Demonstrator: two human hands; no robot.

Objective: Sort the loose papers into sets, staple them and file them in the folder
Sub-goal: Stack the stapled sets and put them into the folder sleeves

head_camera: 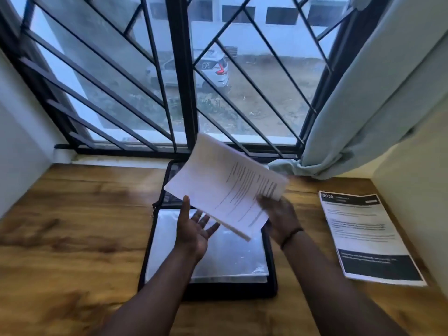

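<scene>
Above the wooden table (72,214), a barred window (179,76) fills the back, and a pale curtain (363,112) hangs at the right. On the table at the right lies a printed sheet (366,236), apart from the folder (208,289). This black folder lies open, with clear plastic sleeves (230,260) inside. Over it, the right hand (281,220) grips a tilted stack of papers (225,185) at its edge. The left hand (194,229) is spread wide, palm up, under the stack.

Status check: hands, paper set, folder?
Right hand pinches paper set, held tilted above open folder. Left hand open, palm up beneath it. One printed sheet lies on table, right of folder. Nothing blocking folder.
</scene>
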